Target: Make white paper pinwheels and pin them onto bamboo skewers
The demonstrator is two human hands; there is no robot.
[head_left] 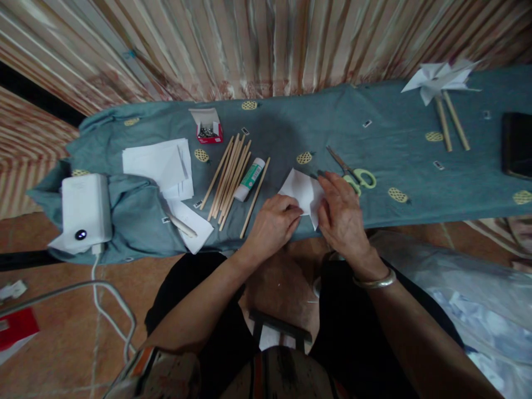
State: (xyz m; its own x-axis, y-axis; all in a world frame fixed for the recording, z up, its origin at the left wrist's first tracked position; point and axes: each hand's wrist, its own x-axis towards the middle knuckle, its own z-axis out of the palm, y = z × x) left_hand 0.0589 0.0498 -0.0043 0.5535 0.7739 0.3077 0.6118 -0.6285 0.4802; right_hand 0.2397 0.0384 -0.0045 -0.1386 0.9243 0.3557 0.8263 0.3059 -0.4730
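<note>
A cut piece of white paper (298,187) is between my two hands, near the front edge of the cloth-covered table. My left hand (272,226) pinches the paper's lower left part between thumb and fingers. On its right side, the paper is gripped by my right hand (343,216), whose fingers partly cover it. Scissors (352,173) with light green handles lie just beyond the right hand. To the left of the paper are a glue stick (250,178) and several thin wooden sticks (228,180), one of them apart from the bunch.
A red box (210,138) of small metal pieces stands open behind the sticks. White paper sheets (155,160) and a white pen-like object (182,225) lie left. A white power bank (85,208) trails a cable. Paper pinwheels (440,83) lie far right, near a dark object (516,145).
</note>
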